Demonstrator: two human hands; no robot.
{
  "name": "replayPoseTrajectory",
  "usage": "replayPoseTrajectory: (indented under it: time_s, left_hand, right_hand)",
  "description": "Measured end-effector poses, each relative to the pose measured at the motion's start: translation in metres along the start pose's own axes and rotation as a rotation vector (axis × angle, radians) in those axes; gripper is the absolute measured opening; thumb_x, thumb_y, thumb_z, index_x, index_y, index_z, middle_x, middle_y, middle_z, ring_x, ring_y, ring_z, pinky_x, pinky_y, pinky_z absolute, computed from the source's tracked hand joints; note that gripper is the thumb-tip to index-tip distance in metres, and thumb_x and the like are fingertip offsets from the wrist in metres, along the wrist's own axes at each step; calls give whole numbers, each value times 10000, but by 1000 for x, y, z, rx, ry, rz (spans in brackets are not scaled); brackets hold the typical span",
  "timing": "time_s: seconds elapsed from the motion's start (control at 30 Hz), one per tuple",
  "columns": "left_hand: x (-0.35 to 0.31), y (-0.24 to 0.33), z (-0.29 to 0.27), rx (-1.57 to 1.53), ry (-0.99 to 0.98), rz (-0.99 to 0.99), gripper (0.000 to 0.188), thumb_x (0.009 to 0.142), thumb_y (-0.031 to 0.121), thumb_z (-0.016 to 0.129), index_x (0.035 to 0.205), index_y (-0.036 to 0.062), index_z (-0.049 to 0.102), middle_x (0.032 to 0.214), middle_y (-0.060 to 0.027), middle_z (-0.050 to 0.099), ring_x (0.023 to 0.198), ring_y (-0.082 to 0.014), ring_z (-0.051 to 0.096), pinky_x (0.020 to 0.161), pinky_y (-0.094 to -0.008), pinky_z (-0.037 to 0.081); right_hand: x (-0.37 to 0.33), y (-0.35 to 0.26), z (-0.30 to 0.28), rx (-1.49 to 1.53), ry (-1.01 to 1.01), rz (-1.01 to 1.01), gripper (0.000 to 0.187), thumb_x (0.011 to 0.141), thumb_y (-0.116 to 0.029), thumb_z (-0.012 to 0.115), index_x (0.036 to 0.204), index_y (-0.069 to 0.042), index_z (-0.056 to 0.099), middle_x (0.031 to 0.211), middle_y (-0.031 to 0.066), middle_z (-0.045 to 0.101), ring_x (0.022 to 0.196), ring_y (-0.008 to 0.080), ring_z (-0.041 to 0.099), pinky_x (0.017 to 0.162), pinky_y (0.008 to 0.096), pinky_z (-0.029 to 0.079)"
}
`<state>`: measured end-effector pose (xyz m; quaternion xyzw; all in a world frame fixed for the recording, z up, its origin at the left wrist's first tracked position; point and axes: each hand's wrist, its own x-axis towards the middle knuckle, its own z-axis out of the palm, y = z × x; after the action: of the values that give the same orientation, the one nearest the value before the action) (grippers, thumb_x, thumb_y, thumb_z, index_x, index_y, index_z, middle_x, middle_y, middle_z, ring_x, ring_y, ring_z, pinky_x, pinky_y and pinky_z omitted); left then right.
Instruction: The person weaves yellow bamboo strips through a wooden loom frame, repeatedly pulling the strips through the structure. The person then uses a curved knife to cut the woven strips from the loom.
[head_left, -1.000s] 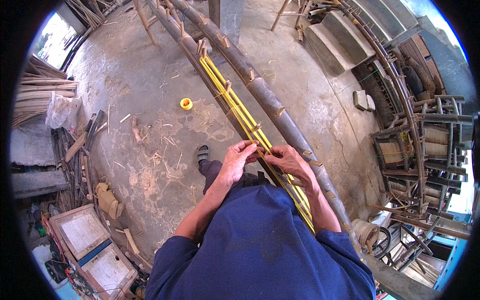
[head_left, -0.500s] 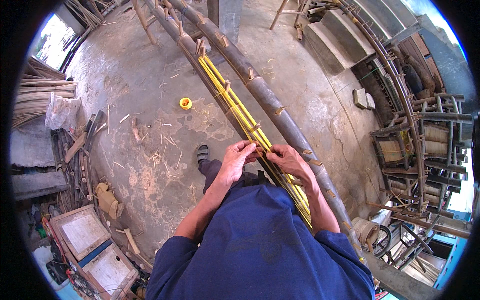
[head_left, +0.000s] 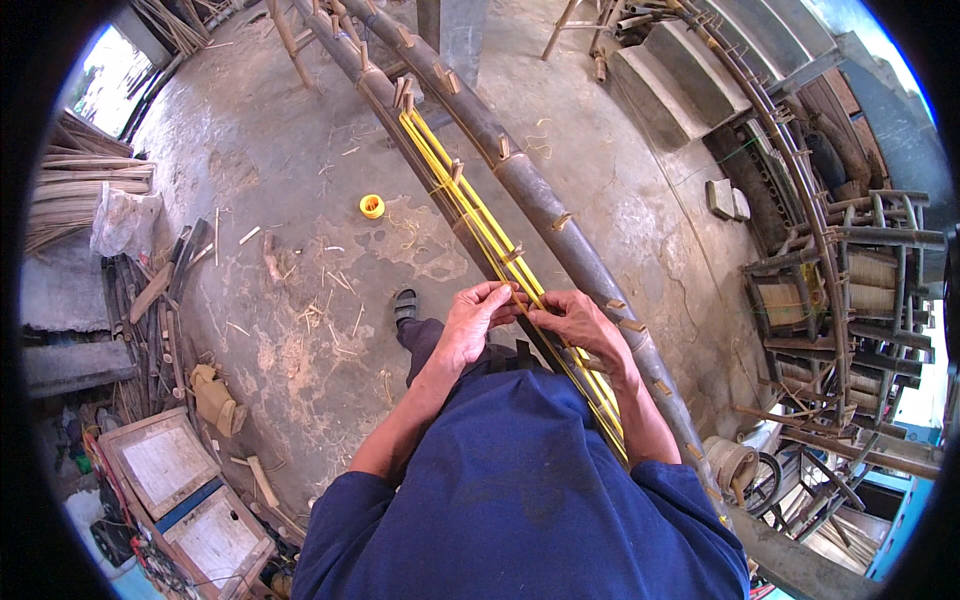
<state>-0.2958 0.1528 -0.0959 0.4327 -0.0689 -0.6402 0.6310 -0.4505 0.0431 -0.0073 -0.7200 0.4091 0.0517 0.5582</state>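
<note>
Long yellow strips (head_left: 438,155) run in a bundle along a dark bamboo pole (head_left: 378,92) with short wooden pegs. My left hand (head_left: 478,320) is closed in a pinch at the bundle's left edge, thumb against fingertips, beside a peg (head_left: 513,254). Just to its right, my right hand (head_left: 580,325) is bent over the strips with thumb and fingers pinched together. The fingertips of both hands nearly meet. Whatever thin piece lies between them is too small to make out. Below my hands the strips continue past my right forearm.
A second pegged bamboo pole (head_left: 545,205) runs parallel on the right. A yellow ring-shaped roll (head_left: 371,207) lies on the concrete floor among scraps. Bamboo frames (head_left: 870,270) stand at right; a wooden box (head_left: 165,465) sits at lower left. My sandalled foot (head_left: 405,306) is left of the poles.
My right thumb and fingers have shifted slightly left, closer to my left fingertips. My left hand stays almost in the same place.
</note>
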Motion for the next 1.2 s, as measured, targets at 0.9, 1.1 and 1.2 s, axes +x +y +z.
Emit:
replayPoseTrajectory:
  time_s: [0.9, 1.1, 1.2]
  left_hand:
    - [-2, -1, 4, 47, 26, 7, 216, 949, 227, 573, 1048, 51, 648, 944, -75, 706, 818, -151, 684, 731, -289, 543]
    - [-3, -2, 6, 280, 0, 110, 297, 977, 276, 516, 954, 19, 664, 844, -61, 695, 761, -132, 660, 719, -272, 525]
    - [-4, -8, -2, 332, 4, 139, 299, 981, 250, 509, 974, -7, 663, 886, -80, 685, 793, -143, 648, 751, -291, 521]
  right_hand:
    - [4, 10, 0, -123, 63, -60, 351, 830, -294, 569, 910, 42, 634, 721, 159, 631, 686, 194, 601, 654, 366, 470]
    - [2, 5, 2, -235, 157, -104, 350, 842, -314, 568, 901, 23, 641, 802, 208, 636, 712, 256, 622, 675, 397, 473]
    - [2, -3, 6, -294, 224, -69, 371, 861, -339, 566, 886, 21, 653, 776, 211, 631, 695, 252, 620, 669, 389, 473]
